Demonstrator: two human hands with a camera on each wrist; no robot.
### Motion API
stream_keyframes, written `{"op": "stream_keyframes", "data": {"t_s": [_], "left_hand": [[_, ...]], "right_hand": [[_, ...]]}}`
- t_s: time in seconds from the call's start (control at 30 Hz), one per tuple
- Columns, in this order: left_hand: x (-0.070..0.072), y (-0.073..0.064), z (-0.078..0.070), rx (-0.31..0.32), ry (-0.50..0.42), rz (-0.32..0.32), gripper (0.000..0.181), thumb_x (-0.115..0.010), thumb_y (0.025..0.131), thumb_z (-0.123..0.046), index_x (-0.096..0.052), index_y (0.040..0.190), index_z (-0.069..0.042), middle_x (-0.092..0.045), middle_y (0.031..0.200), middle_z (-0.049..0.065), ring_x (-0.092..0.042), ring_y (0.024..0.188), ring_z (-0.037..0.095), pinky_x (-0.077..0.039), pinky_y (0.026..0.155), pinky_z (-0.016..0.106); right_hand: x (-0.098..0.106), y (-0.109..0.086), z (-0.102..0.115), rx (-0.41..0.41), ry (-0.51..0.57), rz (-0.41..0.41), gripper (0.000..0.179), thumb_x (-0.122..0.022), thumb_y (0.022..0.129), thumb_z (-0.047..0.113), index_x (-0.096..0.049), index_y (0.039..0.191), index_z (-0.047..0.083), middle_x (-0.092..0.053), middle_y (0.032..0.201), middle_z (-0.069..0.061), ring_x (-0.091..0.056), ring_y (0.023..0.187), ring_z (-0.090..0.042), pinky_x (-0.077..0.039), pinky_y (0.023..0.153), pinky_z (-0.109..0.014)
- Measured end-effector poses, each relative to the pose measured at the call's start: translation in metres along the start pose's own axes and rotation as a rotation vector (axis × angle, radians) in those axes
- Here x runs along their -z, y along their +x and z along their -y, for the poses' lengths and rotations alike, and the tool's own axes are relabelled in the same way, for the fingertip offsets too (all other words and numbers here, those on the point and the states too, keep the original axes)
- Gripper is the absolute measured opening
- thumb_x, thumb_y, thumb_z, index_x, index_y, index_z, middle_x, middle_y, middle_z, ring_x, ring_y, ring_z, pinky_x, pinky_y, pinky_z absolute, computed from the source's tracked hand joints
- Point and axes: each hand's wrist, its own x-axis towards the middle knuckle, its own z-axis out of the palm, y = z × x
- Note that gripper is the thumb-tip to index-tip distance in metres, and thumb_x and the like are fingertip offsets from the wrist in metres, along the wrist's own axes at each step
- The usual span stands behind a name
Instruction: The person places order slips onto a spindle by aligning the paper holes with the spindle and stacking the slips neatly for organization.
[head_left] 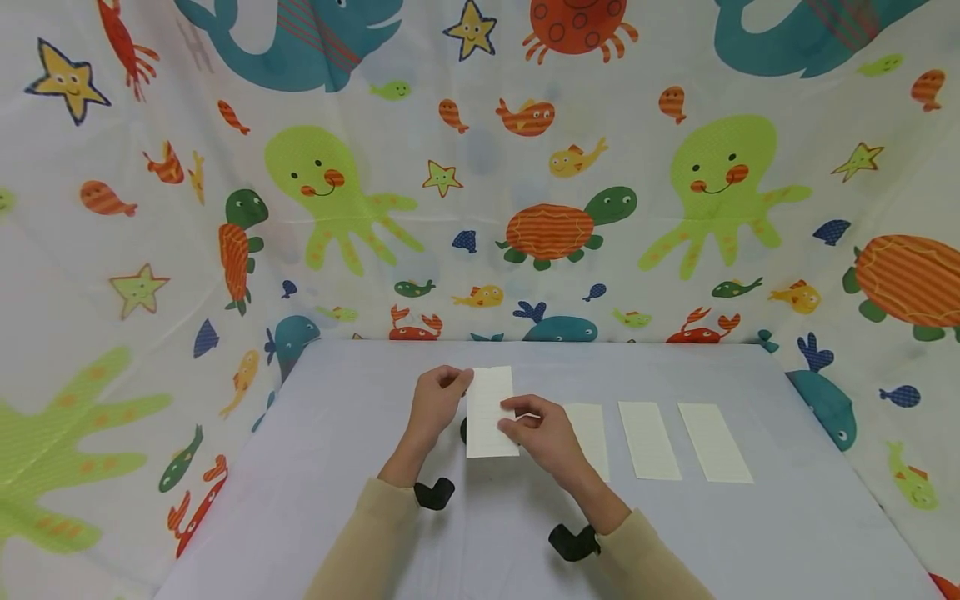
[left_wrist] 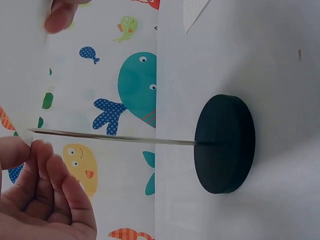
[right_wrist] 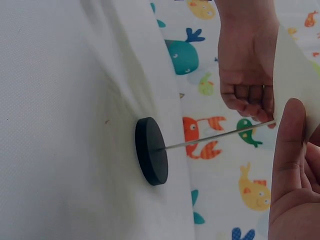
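Both hands hold one white paper slip (head_left: 486,421) above the table. My left hand (head_left: 433,404) pinches its upper left edge between thumb and fingers; my right hand (head_left: 546,435) pinches its right edge lower down. Beneath the slip stands a paper spike, a thin metal rod (left_wrist: 125,139) on a round black base (left_wrist: 225,145). In the head view the slip covers nearly all of it. Both wrist views show the rod's pointed end right at the slip. In the right wrist view the base (right_wrist: 151,151) sits upright on the table.
Three more paper slips lie in a row to the right: one (head_left: 588,437) partly behind my right hand, a middle one (head_left: 649,440) and a far right one (head_left: 715,442). A white cloth covers the table (head_left: 322,467). A printed sea-animal curtain (head_left: 465,167) hangs behind and at the sides.
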Motion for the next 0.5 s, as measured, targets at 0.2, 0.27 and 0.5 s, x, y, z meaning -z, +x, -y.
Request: {"op": "stream_keyframes", "data": {"t_s": [0.2,0.27,0.5], "left_hand": [[-0.0006,-0.0001,0.0013,-0.001,-0.001,0.005,0.028,-0.065,0.1,-0.036,-0.073,0.107,-0.01,-0.067,0.094,0.005,-0.059,0.089,0.023,-0.05,0.081,0.036],[-0.0007,0.0,0.0015,-0.003,-0.001,0.003,0.028,-0.065,0.1,-0.036,-0.073,0.107,-0.01,-0.067,0.095,0.006,-0.059,0.09,0.023,-0.05,0.082,0.037],[-0.0025,0.0003,0.0022,-0.004,0.003,0.007,0.028,-0.065,0.1,-0.035,-0.073,0.107,-0.009,-0.066,0.094,0.006,-0.059,0.089,0.023,-0.05,0.082,0.036]], "right_hand": [[-0.0003,-0.0001,0.0007,0.012,0.008,0.002,0.026,-0.08,0.089,0.016,-0.074,0.114,0.012,-0.066,0.108,-0.007,-0.062,0.08,-0.021,-0.054,0.071,-0.025],[-0.0003,0.0,0.0011,0.017,0.007,0.003,0.026,-0.079,0.089,0.017,-0.074,0.115,0.012,-0.066,0.109,-0.007,-0.062,0.08,-0.021,-0.054,0.071,-0.025],[-0.0002,-0.0001,0.0003,0.004,-0.016,-0.007,0.026,-0.08,0.089,0.017,-0.074,0.114,0.012,-0.066,0.107,-0.006,-0.061,0.08,-0.021,-0.053,0.07,-0.025]]}}
